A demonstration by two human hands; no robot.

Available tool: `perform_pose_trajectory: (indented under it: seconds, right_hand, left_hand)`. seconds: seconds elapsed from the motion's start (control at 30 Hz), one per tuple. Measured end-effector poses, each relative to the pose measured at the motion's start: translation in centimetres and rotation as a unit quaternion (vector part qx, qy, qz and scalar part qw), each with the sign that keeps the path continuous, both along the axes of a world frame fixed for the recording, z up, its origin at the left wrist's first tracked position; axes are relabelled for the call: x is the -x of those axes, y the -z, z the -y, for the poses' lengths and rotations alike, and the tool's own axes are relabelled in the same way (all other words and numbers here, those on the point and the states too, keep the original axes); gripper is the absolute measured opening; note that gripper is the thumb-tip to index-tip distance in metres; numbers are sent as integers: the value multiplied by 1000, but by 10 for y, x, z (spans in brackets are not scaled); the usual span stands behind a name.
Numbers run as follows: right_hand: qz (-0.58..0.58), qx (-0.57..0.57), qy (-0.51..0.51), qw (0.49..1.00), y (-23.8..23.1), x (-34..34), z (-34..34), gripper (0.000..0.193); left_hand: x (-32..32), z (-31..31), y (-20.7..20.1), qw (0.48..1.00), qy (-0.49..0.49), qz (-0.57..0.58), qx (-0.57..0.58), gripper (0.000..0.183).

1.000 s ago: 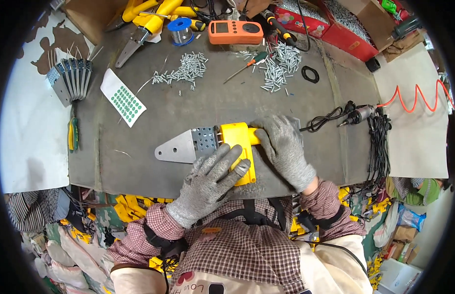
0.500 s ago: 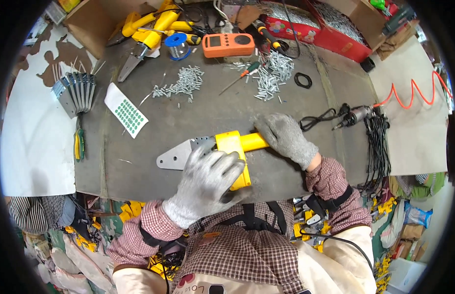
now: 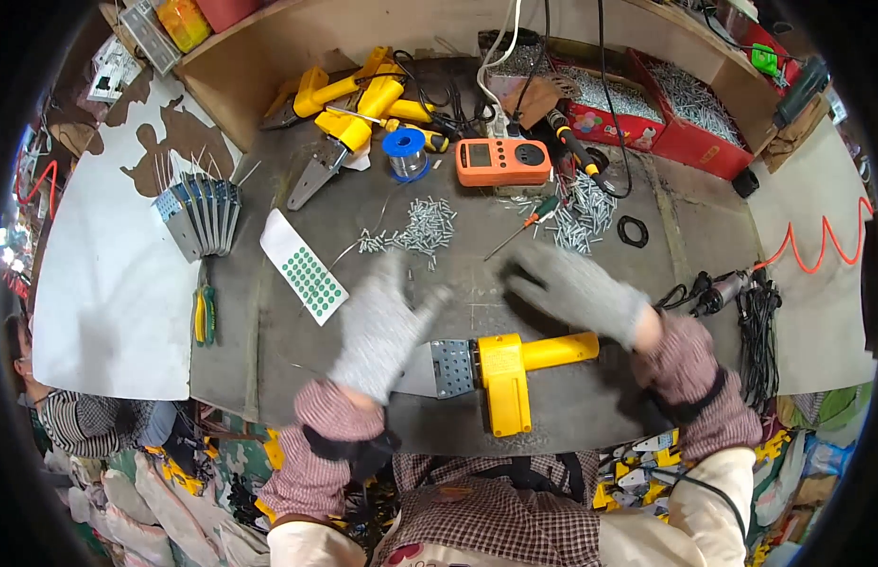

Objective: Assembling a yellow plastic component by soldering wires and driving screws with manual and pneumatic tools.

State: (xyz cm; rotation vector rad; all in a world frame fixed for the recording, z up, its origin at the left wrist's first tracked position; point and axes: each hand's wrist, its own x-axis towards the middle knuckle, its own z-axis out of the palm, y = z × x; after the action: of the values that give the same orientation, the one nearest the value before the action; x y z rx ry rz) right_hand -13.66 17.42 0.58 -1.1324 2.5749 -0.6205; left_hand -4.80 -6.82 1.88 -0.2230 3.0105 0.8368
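Note:
A yellow pipe welding iron (image 3: 504, 378) with a perforated grey metal heating plate lies flat near the bench's front edge. Neither of my grey-gloved hands grips it. My left hand (image 3: 380, 331) hovers over the plate's left end, hiding its tip; thumb and fingers are apart and point at a pile of small silver screws (image 3: 428, 227). Beyond the iron's handle, my right hand (image 3: 585, 291) is in the air, slightly blurred, fingers stretched forward and nothing seen in them. A screwdriver (image 3: 524, 227) with a green and orange handle lies just past its fingertips, beside a second screw pile (image 3: 586, 215).
Further back are an orange meter (image 3: 502, 162), a blue solder spool (image 3: 404, 154), more yellow irons (image 3: 373, 98) and red boxes of screws (image 3: 694, 128). A sticker sheet (image 3: 305, 267), pliers (image 3: 205, 315) and metal plates (image 3: 199, 215) lie left. An air screwdriver (image 3: 722, 293) and black cords (image 3: 759, 345) lie right.
Both hands have let go of the pipe welding iron and moved forward, toward the screws. The iron now rests on the bench. My view has shifted, so everything sits lower and further right.

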Motion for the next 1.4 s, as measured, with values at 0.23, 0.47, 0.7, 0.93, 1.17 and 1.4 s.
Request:
perform_pose_trajectory:
  seconds: [0.23,0.47,0.7,0.93,1.17,1.4]
  right_hand:
    - [-48,-22,-33,998,16,73,110,48]
    - [-99,37,-14,994,25,68,118,22]
    - [-118,45,-43,991,24,75,120,22]
    - [-127,-6,-42,991,16,92,132,26]
    - [-108,-11,-84,991,-16,69,120,27]
    - [-96,0,-50,994,-35,63,98,24]
  left_hand:
    - [54,44,46,998,-3,-58,7,53]
    - [54,44,65,986,40,-159,-38,24]
    - [51,50,67,972,52,-229,6,20]
    - [-4,9,9,967,94,-110,-211,16]
    - [-90,-22,19,909,387,-69,-140,32]
    - [-81,-40,6,879,472,-43,-45,30]
